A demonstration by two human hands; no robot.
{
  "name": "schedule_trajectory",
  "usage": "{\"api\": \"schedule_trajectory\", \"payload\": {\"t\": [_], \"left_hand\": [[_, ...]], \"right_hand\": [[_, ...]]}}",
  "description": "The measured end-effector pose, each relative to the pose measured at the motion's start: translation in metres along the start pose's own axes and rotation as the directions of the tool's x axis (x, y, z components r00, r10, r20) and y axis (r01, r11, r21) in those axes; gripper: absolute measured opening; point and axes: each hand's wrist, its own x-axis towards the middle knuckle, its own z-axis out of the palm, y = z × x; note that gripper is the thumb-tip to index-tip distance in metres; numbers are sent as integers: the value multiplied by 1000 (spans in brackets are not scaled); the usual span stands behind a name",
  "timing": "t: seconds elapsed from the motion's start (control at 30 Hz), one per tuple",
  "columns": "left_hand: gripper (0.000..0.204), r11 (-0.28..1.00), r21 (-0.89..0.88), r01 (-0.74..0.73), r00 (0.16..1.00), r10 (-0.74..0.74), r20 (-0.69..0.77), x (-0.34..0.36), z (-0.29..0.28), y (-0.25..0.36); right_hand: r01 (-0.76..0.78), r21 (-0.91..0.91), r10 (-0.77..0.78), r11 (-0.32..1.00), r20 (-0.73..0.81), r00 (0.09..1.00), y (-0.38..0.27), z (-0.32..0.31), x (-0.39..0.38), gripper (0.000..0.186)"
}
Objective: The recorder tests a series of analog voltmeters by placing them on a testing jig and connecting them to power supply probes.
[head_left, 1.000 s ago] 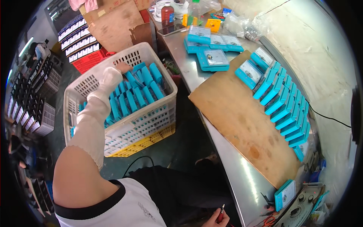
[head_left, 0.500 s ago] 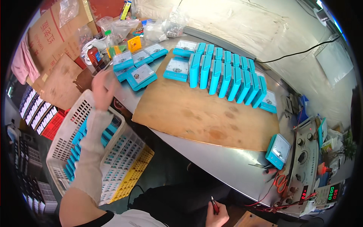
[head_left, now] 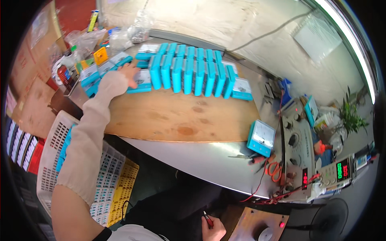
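Note:
My left hand reaches across to the back of the table. Its fingers are spread at the left end of a flat-lying turquoise panel meter with a clear front, and seem to touch it. Right of that meter stands a double row of turquoise meters on edge. More meters lie left of my wrist, partly hidden by the sleeve. Low in the view, my right hand is closed around a small red-handled tool with a pointed metal tip; its exact kind is unclear.
A brown board covers much of the metal table. One meter leans near orange-handled scissors and red wires, beside a control box with knobs. Below my left arm is a white crate holding turquoise meters. Bottles and plastic bags crowd the back left.
My left hand has moved from above the crate side to the flat meter beside the rows. The whole view has shifted rightward. My right hand still grips the red-handled tool.

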Motion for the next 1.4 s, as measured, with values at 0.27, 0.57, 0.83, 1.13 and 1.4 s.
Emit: {"api": "schedule_trajectory", "payload": {"t": [0.27,0.57,0.83,1.13,1.4], "left_hand": [[92,968,-247,42,998,-29,53,-107,-12,36],[110,326,-944,-54,986,-131,-102,-239,32,219],[109,137,-918,-372,891,331,-311,-193,32,274],[103,124,-906,-406,892,272,-362,-195,38,277],[103,128,-884,-449,867,301,-397,-200,38,277]], "right_hand": [[-246,-54,245,968,-18,969,28,-20,-26,15],[-153,114,153,982,14,988,-6,-25,16,22],[52,265,-29,963,-91,995,-40,13,59,22],[104,222,-90,969,-73,993,-24,33,70,23],[-255,680,330,687,21,944,-17,17,40,36]]}}
